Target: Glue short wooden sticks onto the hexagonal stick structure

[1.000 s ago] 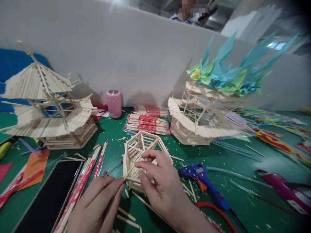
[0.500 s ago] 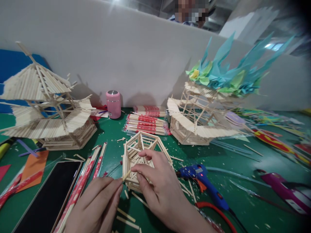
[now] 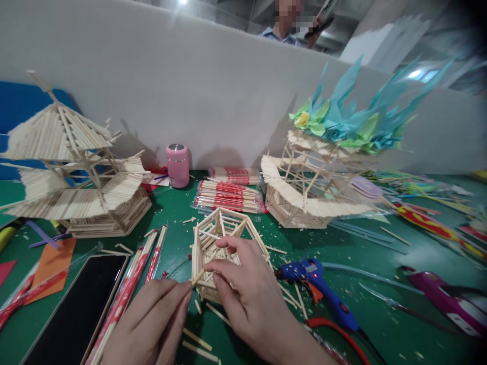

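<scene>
My left hand (image 3: 154,319) is closed in a pinch on a short wooden stick (image 3: 197,277) at the near left corner of a small polygonal stick frame (image 3: 198,238). Over the frame's near right part, my right hand (image 3: 247,289) has its fingers apart. Its index fingertip meets the far end of the short stick, while the thumb stays separate from it. My right hand hides part of the frame's inside and right wall. Several cut stick pieces (image 3: 200,351) lie in front of the frame.
A blue glue gun (image 3: 327,289) and red-handled tool (image 3: 338,332) lie right. Stick pavilions stand left (image 3: 91,203) and right (image 3: 292,203). Behind are a pink flask (image 3: 177,167) and chopstick packs (image 3: 228,195). A phone (image 3: 76,309) lies left; a person (image 3: 285,25) is beyond the partition.
My hands and the short stick hold almost the same pose. The view has shifted slightly, and the person beyond the partition shows a little more.
</scene>
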Action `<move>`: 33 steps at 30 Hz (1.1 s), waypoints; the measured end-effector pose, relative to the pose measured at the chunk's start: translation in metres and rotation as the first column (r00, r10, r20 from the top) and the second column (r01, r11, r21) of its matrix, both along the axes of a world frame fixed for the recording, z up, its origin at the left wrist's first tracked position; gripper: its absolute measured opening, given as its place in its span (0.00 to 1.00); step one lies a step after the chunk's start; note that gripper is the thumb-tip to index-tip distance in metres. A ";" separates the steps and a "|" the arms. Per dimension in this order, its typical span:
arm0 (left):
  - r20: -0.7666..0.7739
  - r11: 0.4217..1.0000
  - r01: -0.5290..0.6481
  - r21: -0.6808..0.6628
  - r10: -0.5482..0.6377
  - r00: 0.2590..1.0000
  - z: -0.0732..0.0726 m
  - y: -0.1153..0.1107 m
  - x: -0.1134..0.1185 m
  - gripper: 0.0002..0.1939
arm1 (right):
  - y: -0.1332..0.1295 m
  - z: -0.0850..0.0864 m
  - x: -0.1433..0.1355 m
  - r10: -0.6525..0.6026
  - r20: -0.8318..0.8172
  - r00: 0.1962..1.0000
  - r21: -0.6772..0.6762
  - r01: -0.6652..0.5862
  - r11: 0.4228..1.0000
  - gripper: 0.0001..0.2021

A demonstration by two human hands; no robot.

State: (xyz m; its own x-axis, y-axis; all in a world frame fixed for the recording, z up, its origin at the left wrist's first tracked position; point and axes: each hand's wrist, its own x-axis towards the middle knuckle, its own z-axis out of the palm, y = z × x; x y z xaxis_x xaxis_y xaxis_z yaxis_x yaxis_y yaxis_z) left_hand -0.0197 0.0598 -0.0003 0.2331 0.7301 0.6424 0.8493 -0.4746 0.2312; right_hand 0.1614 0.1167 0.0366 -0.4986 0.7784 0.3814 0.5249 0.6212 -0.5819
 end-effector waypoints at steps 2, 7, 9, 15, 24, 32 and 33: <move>0.006 1.000 -0.004 0.000 0.004 1.000 0.000 0.000 0.001 0.10 | 0.000 0.000 0.000 0.001 0.000 1.000 0.002 -0.001 1.000 0.12; -0.029 1.000 0.017 0.005 -0.017 0.999 0.001 0.000 -0.001 0.10 | 0.001 -0.002 0.001 0.012 0.009 1.000 -0.001 -0.012 1.000 0.13; -0.023 1.000 0.008 0.001 -0.008 1.000 0.002 -0.001 -0.001 0.10 | 0.001 -0.002 0.001 0.015 0.009 1.000 0.001 -0.015 1.000 0.13; -0.044 0.999 0.001 0.044 0.001 0.999 0.007 0.001 0.004 0.10 | 0.001 -0.003 0.000 0.018 0.003 1.000 0.011 -0.018 1.000 0.12; -0.075 0.998 -0.019 0.061 0.023 0.997 0.003 0.003 0.003 0.11 | 0.001 -0.004 0.002 0.010 -0.006 1.000 0.020 -0.010 1.000 0.12; -0.084 1.000 -0.012 0.024 0.014 0.996 -0.002 -0.001 -0.002 0.10 | 0.000 -0.003 0.002 0.022 0.000 1.000 0.007 -0.022 1.000 0.13; -0.085 1.000 -0.011 0.017 0.013 0.996 -0.002 -0.001 -0.002 0.10 | 0.000 -0.003 0.002 0.021 -0.004 1.000 0.009 -0.021 1.000 0.13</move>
